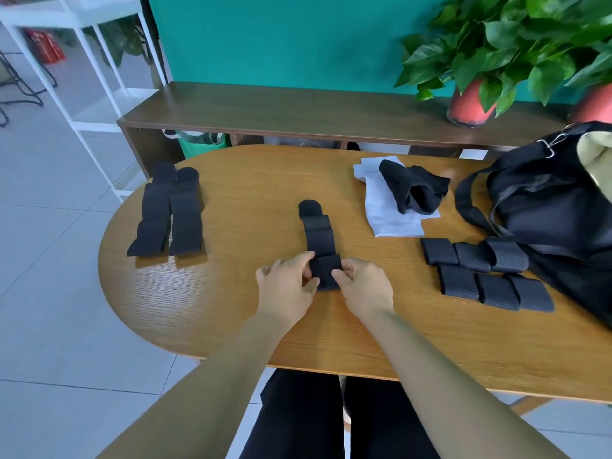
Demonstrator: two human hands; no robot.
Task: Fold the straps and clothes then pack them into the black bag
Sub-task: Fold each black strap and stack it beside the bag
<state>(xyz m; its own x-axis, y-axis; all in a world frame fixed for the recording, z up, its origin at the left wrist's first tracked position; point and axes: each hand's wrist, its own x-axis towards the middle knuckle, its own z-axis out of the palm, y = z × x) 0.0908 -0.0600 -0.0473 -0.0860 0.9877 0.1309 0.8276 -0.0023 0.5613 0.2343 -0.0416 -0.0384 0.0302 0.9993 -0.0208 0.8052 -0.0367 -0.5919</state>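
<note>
Strap point(319, 240) on the wooden table point(215, 303), well left of the black bag point(546, 220), its near end folded over. My left hand point(284, 286) and right hand point(364, 286) both pinch that folded end, thumbs and fingers curled on its edges. Six folded straps point(480, 273) sit in two rows against the bag's near left side. A black garment point(414, 190) lies on a white cloth point(387, 220) just left of the bag. Two flat straps point(169, 213) lie farthest left of the bag.
</note>
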